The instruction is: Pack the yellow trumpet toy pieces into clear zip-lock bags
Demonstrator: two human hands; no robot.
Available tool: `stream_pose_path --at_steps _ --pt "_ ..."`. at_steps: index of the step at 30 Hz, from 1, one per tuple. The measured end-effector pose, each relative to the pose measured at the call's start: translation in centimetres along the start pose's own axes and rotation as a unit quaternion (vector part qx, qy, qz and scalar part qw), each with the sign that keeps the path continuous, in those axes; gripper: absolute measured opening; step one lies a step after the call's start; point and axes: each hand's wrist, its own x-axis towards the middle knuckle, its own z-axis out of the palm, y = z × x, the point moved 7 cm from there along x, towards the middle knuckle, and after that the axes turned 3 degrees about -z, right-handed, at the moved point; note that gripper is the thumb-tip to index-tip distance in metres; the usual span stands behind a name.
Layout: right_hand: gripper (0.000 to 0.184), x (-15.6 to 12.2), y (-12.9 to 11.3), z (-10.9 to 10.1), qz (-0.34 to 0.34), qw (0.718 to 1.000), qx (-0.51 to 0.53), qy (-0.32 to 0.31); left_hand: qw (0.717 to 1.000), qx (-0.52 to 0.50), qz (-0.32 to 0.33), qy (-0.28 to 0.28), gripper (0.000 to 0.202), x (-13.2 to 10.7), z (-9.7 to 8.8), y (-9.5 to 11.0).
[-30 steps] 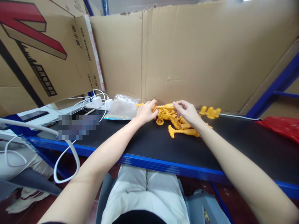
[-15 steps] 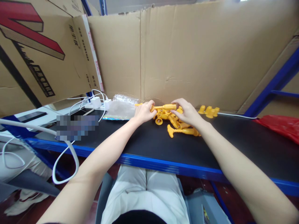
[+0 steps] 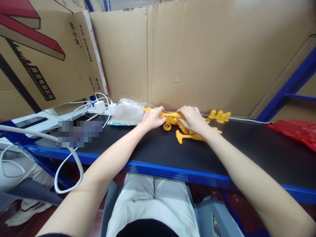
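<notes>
My left hand (image 3: pixel 153 119) is closed around the handle end of a yellow T-handled plastic piece (image 3: pixel 173 115), held level above the table. My right hand (image 3: pixel 194 119) wraps over the piece's other end, which its fingers hide. Beneath and beside my hands lies a loose pile of similar yellow pieces; one T-shaped handle (image 3: pixel 181 136) points left at the pile's front. A round cup-shaped end (image 3: pixel 167 127) faces me just under the held piece. To the right of my right hand, several small yellow caps (image 3: pixel 219 116) stand in a cluster.
A clear plastic bag (image 3: pixel 127 113) lies left of my left hand. White chargers and cables (image 3: pixel 100 107) sit farther left. A cardboard sheet (image 3: pixel 197 59) walls off the back, and red plastic (image 3: pixel 296 131) lies at the right. The blue shelf edge (image 3: pixel 158 171) runs along the front.
My right hand has moved slightly left and closed over the wide end of the held yellow piece. My left hand keeps its grip. The view has shifted slightly.
</notes>
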Motion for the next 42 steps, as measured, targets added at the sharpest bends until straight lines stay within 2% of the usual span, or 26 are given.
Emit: stream_pose_path --at_steps 8,16,25,31,34,36,39,42 --pt "0.028 -0.1 0.0 1.5 0.01 0.999 0.013 -0.039 1.0 0.02 -0.001 -0.01 0.03 -0.1 0.0 0.0" --pt "0.023 0.2 -0.7 0.2 0.001 0.998 -0.063 -0.019 1.0 0.021 -0.009 -0.005 0.03 0.0 -0.1 0.0" --pt "0.022 -0.4 1.1 1.4 0.032 0.999 0.001 -0.016 0.999 0.027 -0.023 -0.008 0.03 0.0 -0.2 -0.6" --pt "0.02 -0.3 2.1 -0.5 0.062 0.997 0.007 0.038 0.999 0.024 -0.046 -0.008 0.03 0.2 -0.1 -1.3" --pt "0.024 -0.8 4.2 -2.2 0.118 0.989 -0.017 0.089 0.998 0.02 -0.051 -0.001 0.029 0.3 0.0 -1.8" --pt "0.027 -1.7 6.5 -3.2 0.184 0.974 -0.038 0.127 0.998 0.021 -0.059 -0.001 0.027 0.4 0.1 -2.2" --pt "0.033 -4.2 10.8 -4.3 0.304 0.934 -0.067 0.172 0.997 0.03 -0.068 -0.002 0.024 0.6 0.2 -2.8" --pt "0.035 -7.7 14.9 -4.2 0.419 0.883 -0.07 0.198 0.997 0.037 -0.072 0.002 0.024 0.7 0.3 -3.1"
